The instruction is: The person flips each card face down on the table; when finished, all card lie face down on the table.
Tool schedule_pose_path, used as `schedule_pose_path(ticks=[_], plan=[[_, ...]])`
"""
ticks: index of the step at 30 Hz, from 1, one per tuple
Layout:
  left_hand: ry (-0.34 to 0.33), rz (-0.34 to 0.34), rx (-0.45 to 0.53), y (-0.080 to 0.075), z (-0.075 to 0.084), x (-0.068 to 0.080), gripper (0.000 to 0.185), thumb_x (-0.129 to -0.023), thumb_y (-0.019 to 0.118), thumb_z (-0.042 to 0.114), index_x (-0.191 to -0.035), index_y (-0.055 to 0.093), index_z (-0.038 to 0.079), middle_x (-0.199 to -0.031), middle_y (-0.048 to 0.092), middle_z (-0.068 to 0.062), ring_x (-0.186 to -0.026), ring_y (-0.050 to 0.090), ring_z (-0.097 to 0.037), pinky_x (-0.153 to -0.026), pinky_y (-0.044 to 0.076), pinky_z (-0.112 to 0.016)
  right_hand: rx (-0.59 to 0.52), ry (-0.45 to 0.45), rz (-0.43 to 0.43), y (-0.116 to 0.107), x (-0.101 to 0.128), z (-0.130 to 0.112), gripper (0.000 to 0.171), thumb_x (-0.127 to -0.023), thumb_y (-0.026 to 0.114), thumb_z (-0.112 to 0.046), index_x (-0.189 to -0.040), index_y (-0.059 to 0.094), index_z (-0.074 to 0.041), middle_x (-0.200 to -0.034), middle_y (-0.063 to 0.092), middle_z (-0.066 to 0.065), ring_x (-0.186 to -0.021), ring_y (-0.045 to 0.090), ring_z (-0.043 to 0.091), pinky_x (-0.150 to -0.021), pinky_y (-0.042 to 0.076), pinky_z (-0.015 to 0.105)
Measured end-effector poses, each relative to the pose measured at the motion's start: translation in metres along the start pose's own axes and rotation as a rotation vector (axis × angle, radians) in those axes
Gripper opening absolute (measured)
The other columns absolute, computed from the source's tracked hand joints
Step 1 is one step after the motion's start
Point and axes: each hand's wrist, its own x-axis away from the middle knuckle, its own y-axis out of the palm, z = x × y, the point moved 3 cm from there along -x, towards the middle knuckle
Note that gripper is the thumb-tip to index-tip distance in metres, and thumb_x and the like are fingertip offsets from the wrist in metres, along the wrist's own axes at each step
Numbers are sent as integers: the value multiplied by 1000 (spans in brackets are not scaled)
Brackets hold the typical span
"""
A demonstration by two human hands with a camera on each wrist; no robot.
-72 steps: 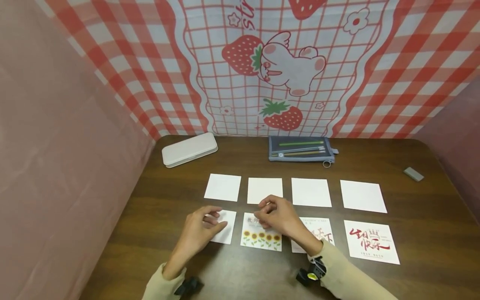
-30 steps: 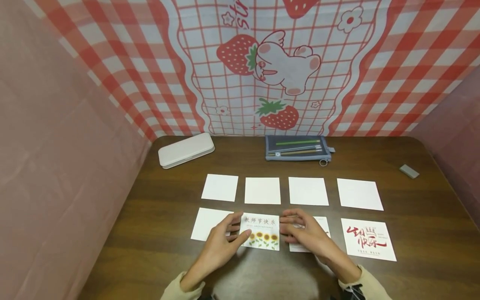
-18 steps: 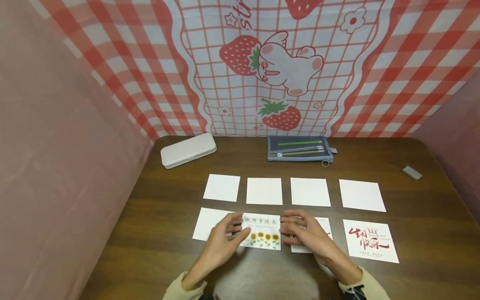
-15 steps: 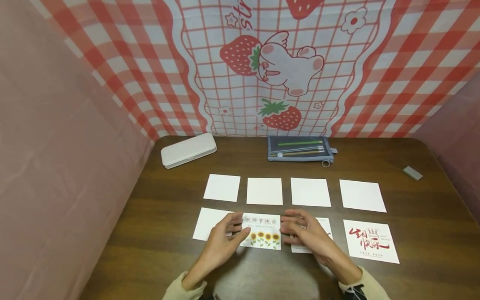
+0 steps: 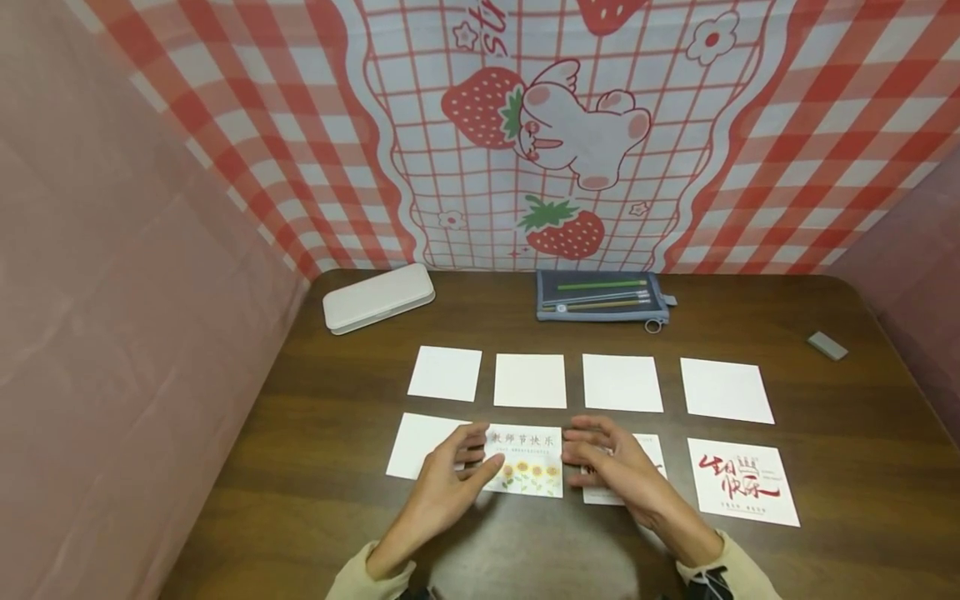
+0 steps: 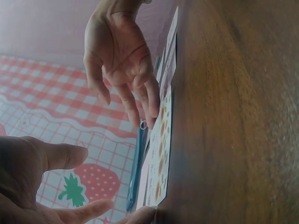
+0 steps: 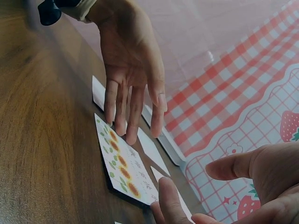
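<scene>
A card printed with sunflowers and Chinese characters (image 5: 525,458) lies flat on the table between my hands. My left hand (image 5: 442,479) rests at its left edge, fingers relaxed and apart, the thumb over its lower left corner. At the right edge is my right hand (image 5: 626,471), fingers loosely bent, partly covering a card with red lettering (image 5: 648,454). In the left wrist view, nothing is gripped between the thumb and fingers of the left hand (image 6: 28,172). The right wrist view shows the left fingertips close to the sunflower card (image 7: 119,163). Exact fingertip contact is unclear.
A blank card (image 5: 420,446) lies left of the sunflower card, a red-lettered card (image 5: 742,481) far right. Several blank cards form a row behind, including a white one (image 5: 528,381). Farther back are a white case (image 5: 378,298), a mesh pencil pouch (image 5: 600,297) and a grey eraser-like block (image 5: 827,345).
From 2.4 s ago, the right hand has moved right off the sunflower card and the left hand has moved right to its left edge. Over the last second both hands stay nearly still.
</scene>
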Motion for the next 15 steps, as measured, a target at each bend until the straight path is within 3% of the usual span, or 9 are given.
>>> schedule_pose_path(ticks=[9, 15], plan=[[21, -25, -29, 6, 9, 4, 57, -99, 72, 34, -143, 56, 2, -135, 65, -27, -123, 66, -42, -99, 61, -48, 8, -22, -39, -1, -2, -6, 55, -104, 57, -8, -151, 34, 10, -140, 59, 35, -106, 73, 21, -81, 66, 33], [39, -68, -44, 11, 16, 8, 61, -100, 70, 38, -145, 54, 1, -139, 63, -28, -127, 64, -42, -100, 60, -48, -1, -47, -107, -1, -5, -9, 51, -104, 59, -10, -145, 41, 15, -122, 73, 19, -96, 73, 14, -83, 66, 31]])
